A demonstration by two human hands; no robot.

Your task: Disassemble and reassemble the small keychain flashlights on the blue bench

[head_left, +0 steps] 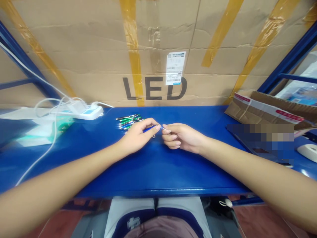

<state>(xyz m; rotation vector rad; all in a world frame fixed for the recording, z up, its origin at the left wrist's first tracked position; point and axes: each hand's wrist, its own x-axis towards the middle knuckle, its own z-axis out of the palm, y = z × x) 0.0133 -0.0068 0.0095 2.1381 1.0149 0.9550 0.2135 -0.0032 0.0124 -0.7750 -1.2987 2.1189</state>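
My left hand (140,134) is closed around a slim blue pen (149,128), most of which the fingers hide. The fingers of my right hand (177,135) pinch the pen's right-hand end, and the two hands almost meet over the middle of the table. Just under the left fingertips a small shiny ring-like bit shows, too small to make out. Behind and left of my left hand lies a loose heap of green, blue and dark pens (127,121), partly covered by that hand.
A white power strip (90,112) with trailing cables sits on the blue table (158,168) at the left, beside a green-and-white packet (47,132). To the right stand an opened cardboard box (250,107) and a white mouse (308,152). A large carton (99,59) walls off the back.
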